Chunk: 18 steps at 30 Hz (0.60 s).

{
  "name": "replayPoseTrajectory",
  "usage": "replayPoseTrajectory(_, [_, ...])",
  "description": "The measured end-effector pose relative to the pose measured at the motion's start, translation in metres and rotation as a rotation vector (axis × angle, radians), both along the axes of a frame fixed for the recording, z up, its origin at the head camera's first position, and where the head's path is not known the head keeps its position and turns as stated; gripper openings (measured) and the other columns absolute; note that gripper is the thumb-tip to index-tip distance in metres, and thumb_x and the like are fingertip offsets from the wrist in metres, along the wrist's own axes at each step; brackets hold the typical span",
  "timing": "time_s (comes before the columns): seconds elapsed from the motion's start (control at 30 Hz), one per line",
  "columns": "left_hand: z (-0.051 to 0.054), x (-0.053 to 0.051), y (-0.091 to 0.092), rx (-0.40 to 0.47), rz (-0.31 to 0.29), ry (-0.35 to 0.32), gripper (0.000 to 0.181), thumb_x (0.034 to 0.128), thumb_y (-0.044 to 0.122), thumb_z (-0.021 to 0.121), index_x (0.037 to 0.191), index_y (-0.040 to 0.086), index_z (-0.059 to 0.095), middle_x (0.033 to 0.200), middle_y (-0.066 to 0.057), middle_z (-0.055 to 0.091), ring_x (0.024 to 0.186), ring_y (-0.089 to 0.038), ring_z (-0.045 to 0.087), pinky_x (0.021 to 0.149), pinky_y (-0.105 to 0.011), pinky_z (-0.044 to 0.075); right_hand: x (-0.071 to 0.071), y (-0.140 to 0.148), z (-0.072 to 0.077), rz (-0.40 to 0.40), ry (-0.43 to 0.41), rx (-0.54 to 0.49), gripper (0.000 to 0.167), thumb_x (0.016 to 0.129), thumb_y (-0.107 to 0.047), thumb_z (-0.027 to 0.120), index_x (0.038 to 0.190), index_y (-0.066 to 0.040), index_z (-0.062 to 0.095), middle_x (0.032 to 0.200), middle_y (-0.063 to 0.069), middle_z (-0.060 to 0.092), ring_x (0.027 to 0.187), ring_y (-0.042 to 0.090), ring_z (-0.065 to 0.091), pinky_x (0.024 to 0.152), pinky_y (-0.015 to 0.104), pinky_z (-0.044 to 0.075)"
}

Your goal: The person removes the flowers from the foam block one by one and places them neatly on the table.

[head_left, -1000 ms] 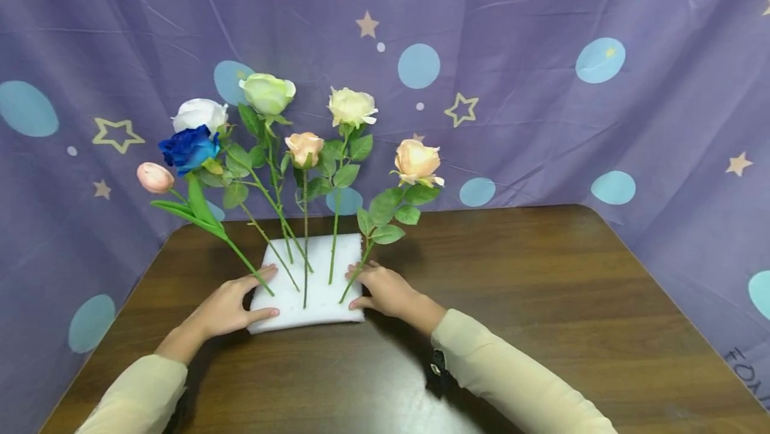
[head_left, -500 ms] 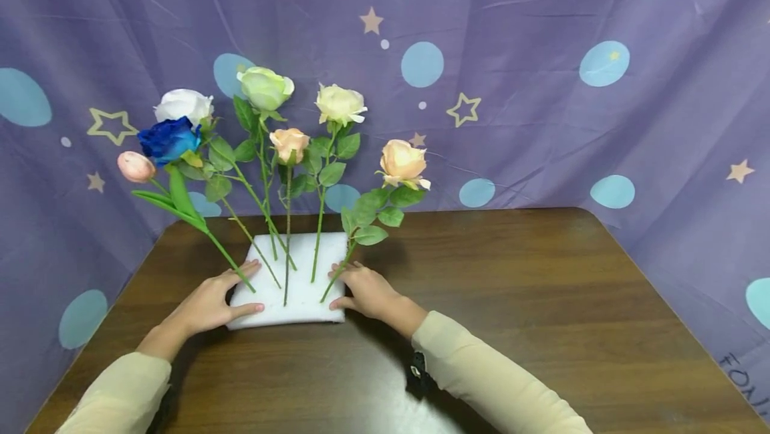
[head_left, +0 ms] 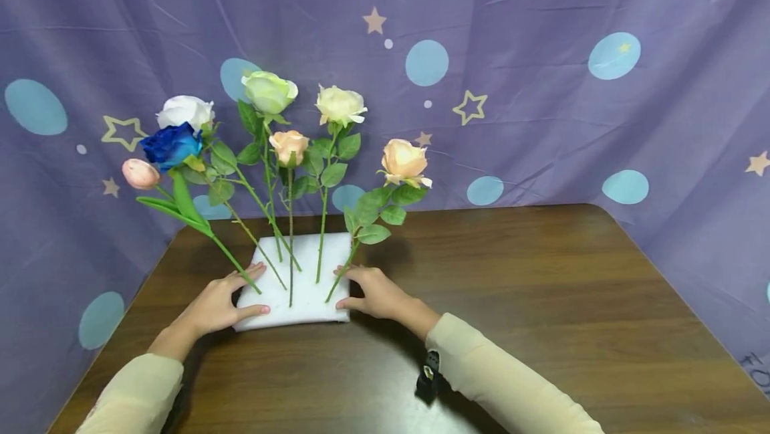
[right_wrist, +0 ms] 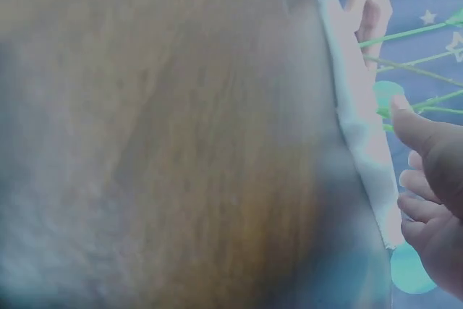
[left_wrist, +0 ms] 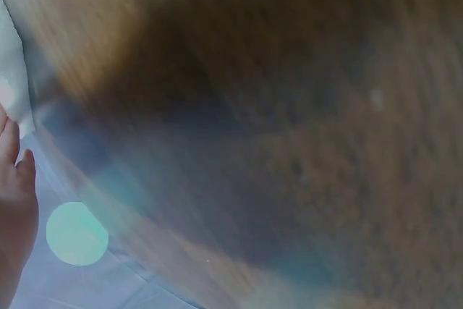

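Your left hand (head_left: pixel 210 307) and right hand (head_left: pixel 379 292) flank the white foam block (head_left: pixel 307 287).
Thumbs and fingers spread apart, you touch its left and right edges; it lies flat on the wooden table (head_left: pixel 541 300), and seven flowers (head_left: pixel 289 148) stand in it, the pink tulip (head_left: pixel 141 174) leaning left.

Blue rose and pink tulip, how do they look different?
The blue rose has ruffled, spread petals; the pink tulip looks smooth and closed. The blue rose's bloom looks bigger than the pink tulip's. Both lean left in the head view, their stems in the white foam.
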<state>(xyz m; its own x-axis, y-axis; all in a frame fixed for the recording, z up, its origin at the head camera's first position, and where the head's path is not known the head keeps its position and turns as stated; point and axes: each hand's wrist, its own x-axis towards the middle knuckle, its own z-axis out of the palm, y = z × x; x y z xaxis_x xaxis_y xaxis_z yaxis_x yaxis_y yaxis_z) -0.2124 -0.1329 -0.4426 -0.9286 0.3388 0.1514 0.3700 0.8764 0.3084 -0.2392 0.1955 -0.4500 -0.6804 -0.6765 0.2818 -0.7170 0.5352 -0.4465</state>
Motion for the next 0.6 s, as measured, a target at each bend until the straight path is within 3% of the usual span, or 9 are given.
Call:
replayPoseTrajectory(0.2, [-0.003,-0.001,0.002,0.021,-0.004,0.030,0.082,0.0725,0.047,0.079,0.138,0.005,0.052,0.141,-0.022,0.052,0.124,-0.050,0.050,0.099,-0.061,0.043,0.003,0.009,0.000,-0.036,-0.107,-0.245,0.045,0.082,-0.023,0.076,0.119,-0.001,0.065,0.118,0.012,0.070,0.114,0.024,0.066,0.099,0.032,0.053])
replayPoseTrajectory(0.43, [-0.004,0.000,0.002,0.021,0.007,0.033,0.083,0.0708,0.047,0.080,0.137,0.006,0.053,0.140,-0.023,0.052,0.122,-0.052,0.051,0.099,-0.062,0.044,0.005,0.011,0.004,-0.063,-0.471,-0.559,0.035,0.084,-0.007,0.071,0.114,0.009,0.063,0.112,0.027,0.069,0.107,0.038,0.067,0.093,0.035,0.056])
replayPoseTrajectory(0.6, [-0.003,-0.002,0.003,0.020,0.006,0.025,0.082,0.0707,0.047,0.081,0.136,0.005,0.054,0.140,-0.023,0.052,0.123,-0.052,0.050,0.099,-0.062,0.044,0.003,0.010,0.011,-0.150,-0.721,-0.760,0.036,0.088,-0.002,0.065,0.121,0.012,0.059,0.116,0.030,0.066,0.099,0.024,0.071,0.090,0.030,0.058])
